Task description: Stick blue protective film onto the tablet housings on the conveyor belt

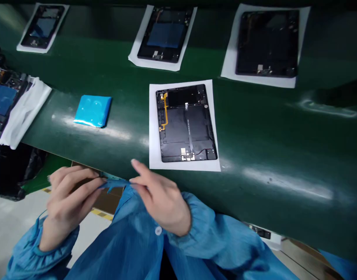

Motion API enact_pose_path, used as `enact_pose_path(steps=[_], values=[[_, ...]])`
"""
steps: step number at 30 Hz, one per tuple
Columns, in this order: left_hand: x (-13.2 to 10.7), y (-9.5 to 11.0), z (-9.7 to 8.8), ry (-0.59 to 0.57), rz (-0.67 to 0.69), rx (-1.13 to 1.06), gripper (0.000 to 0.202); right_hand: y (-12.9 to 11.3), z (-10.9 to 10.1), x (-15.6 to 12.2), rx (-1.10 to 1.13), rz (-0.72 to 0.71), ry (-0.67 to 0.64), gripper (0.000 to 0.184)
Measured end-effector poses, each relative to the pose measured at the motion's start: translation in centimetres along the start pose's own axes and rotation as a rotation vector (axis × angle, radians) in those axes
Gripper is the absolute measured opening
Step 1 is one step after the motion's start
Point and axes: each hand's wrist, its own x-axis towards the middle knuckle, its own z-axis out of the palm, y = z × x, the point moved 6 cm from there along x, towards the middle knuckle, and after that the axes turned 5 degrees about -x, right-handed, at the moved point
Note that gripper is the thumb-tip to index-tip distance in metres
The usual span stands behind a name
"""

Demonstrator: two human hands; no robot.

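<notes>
My left hand (69, 196) and right hand (162, 204) each pinch one end of a blue strip (115, 183), just off the near edge of the worktop (254, 155). The open tablet (185, 122) lies near that edge, with free room to its right.

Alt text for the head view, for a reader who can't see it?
The left hand and right hand, in blue sleeves, pinch a thin blue strip between them at the near edge of a green conveyor belt. Beyond lies an opened tablet on a white sheet, a blue pouch to its left.
</notes>
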Motion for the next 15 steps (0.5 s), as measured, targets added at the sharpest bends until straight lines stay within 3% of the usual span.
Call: enact_pose_path(steps=[3, 7, 10, 15], values=[[4.0, 1.7, 1.3, -0.025, 0.110, -0.094, 0.031, 1.3, -4.2, 0.5, -0.036, 0.157, 0.139, 0.021], [8.6, 2.9, 4.5, 0.006, 0.111, -0.135, 0.016, 3.1, -8.5, 1.5, -0.205, 0.187, 0.185, 0.014], [11.5, 3.1, 6.8, 0.046, 0.124, -0.242, 0.003, 4.6, -10.5, 2.3, -0.309, 0.171, 0.178, 0.011], [14.7, 1.6, 9.6, -0.015, 0.070, -0.356, 0.014, 6.7, -12.5, 3.7, -0.371, 0.175, 0.160, 0.006]])
